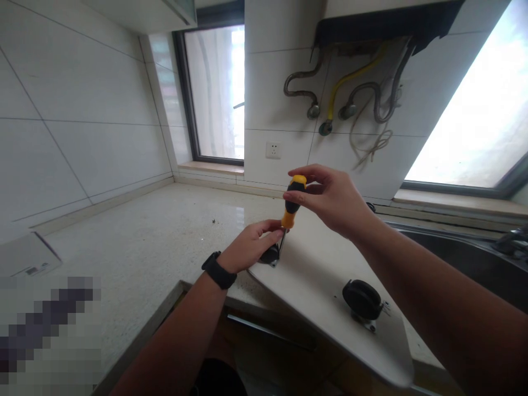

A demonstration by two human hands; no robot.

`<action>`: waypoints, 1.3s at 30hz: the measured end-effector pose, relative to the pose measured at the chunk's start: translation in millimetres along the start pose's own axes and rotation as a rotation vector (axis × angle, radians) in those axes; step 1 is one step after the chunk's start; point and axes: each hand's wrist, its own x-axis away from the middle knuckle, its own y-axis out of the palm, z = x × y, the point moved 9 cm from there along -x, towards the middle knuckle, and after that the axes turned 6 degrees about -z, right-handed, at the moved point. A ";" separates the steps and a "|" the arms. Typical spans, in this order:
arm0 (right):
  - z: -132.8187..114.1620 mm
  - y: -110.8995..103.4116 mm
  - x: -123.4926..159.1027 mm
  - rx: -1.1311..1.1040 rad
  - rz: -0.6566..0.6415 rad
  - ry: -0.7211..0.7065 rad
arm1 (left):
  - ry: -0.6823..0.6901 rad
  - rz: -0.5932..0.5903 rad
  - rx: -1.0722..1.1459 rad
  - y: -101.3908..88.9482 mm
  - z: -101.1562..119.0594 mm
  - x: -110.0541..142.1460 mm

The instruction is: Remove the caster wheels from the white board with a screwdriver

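Note:
A yellow and black screwdriver [292, 199] stands steeply tilted, its handle between the thumb and fingers of my right hand [325, 195]. Its shaft runs down to the mounting plate of a black caster wheel [270, 254] on a white board [313, 275]. My left hand [258, 242] is closed around the lower shaft, thumb and fingertips at the metal just below the handle. The same hand covers part of this caster. The screw under the tip is too small to make out. Another black caster [363, 300], with a metal plate, sits on the board's near right part.
The board lies on a pale countertop [165, 236] and sticks out past its front edge. At right is a steel sink [445, 247] with a faucet [511, 242]. A white box [28, 256] lies at left. Hoses hang from a heater [383, 27] on the wall.

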 end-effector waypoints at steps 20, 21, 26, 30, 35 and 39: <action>-3.5 10.4 -4.0 0.110 -0.031 -0.043 | -0.076 0.145 -0.090 2.4 -7.2 -0.3; -4.1 6.1 -3.3 0.177 0.035 -0.036 | -0.082 0.152 -0.090 2.6 -7.5 -0.2; -12.1 -3.2 2.7 0.453 0.233 -0.023 | -0.092 0.208 -0.060 2.4 -13.4 -0.9; -10.2 1.7 3.9 0.377 0.139 0.008 | -0.071 0.195 -0.034 6.1 -13.4 -1.8; -13.8 -3.7 6.0 0.359 0.125 0.013 | -0.087 0.202 -0.044 7.4 -15.4 -1.7; -0.5 0.0 3.1 0.019 0.076 0.060 | -0.085 0.291 -0.014 0.7 -17.9 0.4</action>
